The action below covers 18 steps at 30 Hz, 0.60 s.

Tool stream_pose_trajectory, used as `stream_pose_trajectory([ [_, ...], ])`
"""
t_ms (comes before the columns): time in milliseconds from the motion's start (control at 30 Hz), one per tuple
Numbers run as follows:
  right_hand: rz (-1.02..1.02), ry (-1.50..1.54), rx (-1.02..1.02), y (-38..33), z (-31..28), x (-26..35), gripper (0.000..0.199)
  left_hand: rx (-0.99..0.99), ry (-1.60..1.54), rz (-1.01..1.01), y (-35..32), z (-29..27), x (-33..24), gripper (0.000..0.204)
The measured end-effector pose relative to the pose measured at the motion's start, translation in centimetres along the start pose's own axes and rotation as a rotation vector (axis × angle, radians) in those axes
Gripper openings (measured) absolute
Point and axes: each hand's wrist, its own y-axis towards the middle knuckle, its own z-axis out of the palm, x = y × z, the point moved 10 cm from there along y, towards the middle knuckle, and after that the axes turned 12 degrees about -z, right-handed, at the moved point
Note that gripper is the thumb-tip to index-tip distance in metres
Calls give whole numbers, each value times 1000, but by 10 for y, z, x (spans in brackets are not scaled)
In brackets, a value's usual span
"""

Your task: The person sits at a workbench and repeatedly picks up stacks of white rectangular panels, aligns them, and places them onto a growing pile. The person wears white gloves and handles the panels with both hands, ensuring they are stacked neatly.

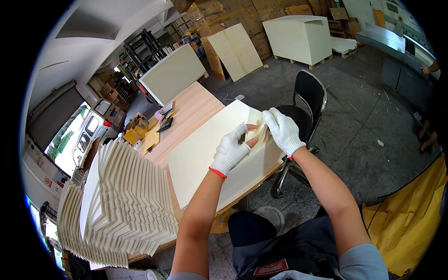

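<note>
A thick stack of cream card sheets [200, 144] lies in front of me on the wooden table. At its right-hand edge, several sheet edges [263, 132] are bent up and fanned apart between my hands. My left hand [231, 147], in a white glove with a red cuff and bare thumb and index fingertips, grips these edges from the left. My right hand [283, 129], also in a white red-cuffed glove, is closed over their far right side. Its fingertips are partly hidden behind the sheets.
A fanned pile of cream sheets [133, 186] stands left. A calculator [165, 125] and a yellow box [136, 129] lie on the wood-grain table [198, 100]. A black chair [310, 93] stands right of the table. Pallet stacks [298, 39] are behind; another person's hand [425, 69] shows far right.
</note>
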Motion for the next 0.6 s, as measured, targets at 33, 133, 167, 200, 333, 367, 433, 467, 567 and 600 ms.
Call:
stream_pose_trajectory([
  [33,12,-7,20,0,0,0,44,15,1,-3,0,1,1,36],
  [133,60,-2,65,1,1,0,48,-58,-72,11,-1,-4,1,34],
  [167,77,3,78,1,2,0,50,-75,-69,68,-2,-5,-1,33],
  [200,56,-5,64,1,3,1,48,-93,-67,126,-1,-4,-1,32],
  [333,-10,-48,-20,-1,1,-2,44,-41,77,21,-2,2,-6,32],
  [367,-29,-53,-46,-1,-1,0,44,-51,99,18,-4,0,-8,32],
  [433,-25,-65,-39,-1,1,0,44,-69,141,14,-6,0,-10,33],
  [467,-25,-70,-35,-1,1,0,44,-63,128,3,-5,0,-8,34],
  [567,-8,-62,-16,-1,3,-3,44,-40,101,-23,-3,1,-4,35],
  [600,0,-62,-11,-1,3,-5,44,-30,102,-28,-2,1,-5,35],
])
